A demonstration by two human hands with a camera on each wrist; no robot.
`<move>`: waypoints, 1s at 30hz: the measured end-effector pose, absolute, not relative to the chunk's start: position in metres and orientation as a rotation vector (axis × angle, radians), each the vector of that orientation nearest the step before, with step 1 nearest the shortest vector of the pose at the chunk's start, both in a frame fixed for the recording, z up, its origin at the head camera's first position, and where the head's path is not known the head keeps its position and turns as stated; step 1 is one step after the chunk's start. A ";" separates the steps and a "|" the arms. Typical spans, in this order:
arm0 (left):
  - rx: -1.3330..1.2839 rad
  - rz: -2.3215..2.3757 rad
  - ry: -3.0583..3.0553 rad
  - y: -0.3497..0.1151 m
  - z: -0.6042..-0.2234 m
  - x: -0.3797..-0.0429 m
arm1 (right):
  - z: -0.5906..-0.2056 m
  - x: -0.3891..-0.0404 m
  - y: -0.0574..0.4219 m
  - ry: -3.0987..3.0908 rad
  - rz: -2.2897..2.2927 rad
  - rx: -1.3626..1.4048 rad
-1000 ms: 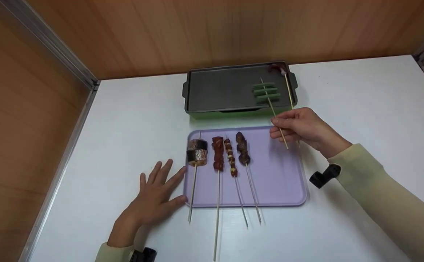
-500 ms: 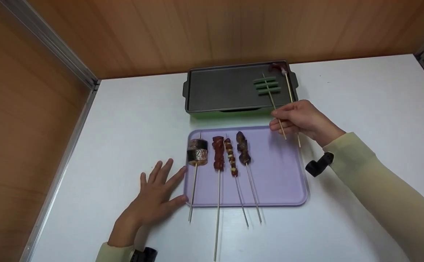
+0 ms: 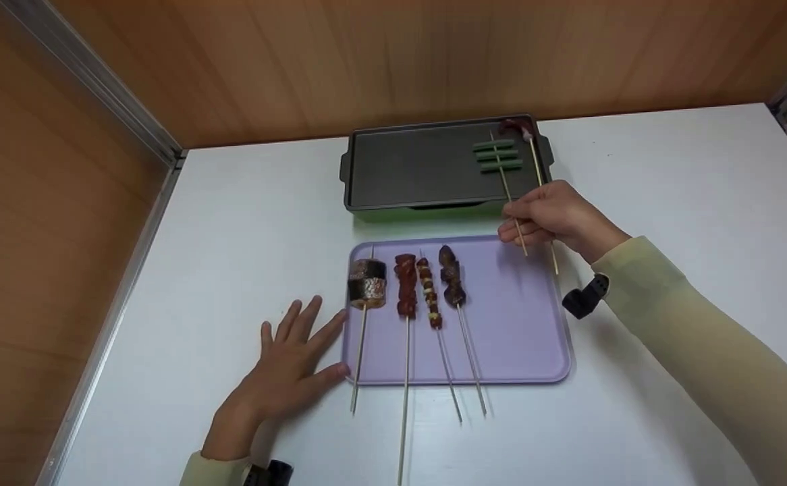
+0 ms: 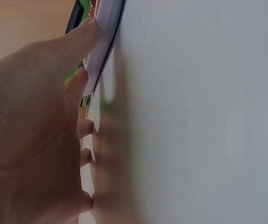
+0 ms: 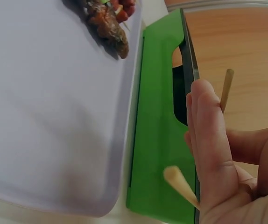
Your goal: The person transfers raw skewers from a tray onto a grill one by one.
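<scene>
My right hand point(image 3: 559, 212) pinches the stick of a green vegetable skewer point(image 3: 499, 154) between thumb and fingers. Its green pieces lie at the right side of the dark griddle plate point(image 3: 414, 165); whether they touch the surface I cannot tell. Beside it, a skewer with a curved dark red piece point(image 3: 516, 127) lies along the plate's right end, its stick passing behind my hand. In the right wrist view, two stick ends point(image 5: 179, 184) poke out around the fingers. My left hand point(image 3: 285, 374) rests spread on the table, thumb and index finger touching the left edge of the lilac tray point(image 3: 515, 337).
On the tray lie a thick black-and-tan roll skewer point(image 3: 366, 283), a red meat skewer point(image 3: 405, 287), a thin mixed skewer point(image 3: 428, 290) and a brown meat skewer point(image 3: 452, 277). Their sticks overhang the front edge. A wooden wall point(image 3: 434, 61) stands behind the green griddle base point(image 3: 427, 214).
My right hand has moved slightly away from me, carrying the green vegetable skewer farther over the plate, toward the dark red one. My left hand has stayed in place.
</scene>
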State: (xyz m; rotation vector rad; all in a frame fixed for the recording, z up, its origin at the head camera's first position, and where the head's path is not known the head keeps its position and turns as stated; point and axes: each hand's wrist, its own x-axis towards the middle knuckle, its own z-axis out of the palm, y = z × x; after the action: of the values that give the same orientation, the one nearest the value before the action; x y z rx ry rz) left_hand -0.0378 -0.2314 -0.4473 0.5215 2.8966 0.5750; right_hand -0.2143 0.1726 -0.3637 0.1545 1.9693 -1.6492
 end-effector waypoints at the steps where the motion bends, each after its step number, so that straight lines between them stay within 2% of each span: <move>1: 0.523 0.574 2.899 -0.231 -0.448 -0.038 | -0.363 -0.215 0.172 1.974 -1.647 0.156; 30: 0.532 0.545 2.897 -0.232 -0.448 -0.041 | -0.358 -0.214 0.180 2.049 -1.594 0.143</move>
State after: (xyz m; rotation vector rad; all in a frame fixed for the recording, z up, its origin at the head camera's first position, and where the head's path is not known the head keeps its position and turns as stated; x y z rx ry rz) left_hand -0.0406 -0.2316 -0.4479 0.5323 2.8972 0.5448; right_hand -0.2140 0.1801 -0.3585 0.1430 2.0492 -1.5937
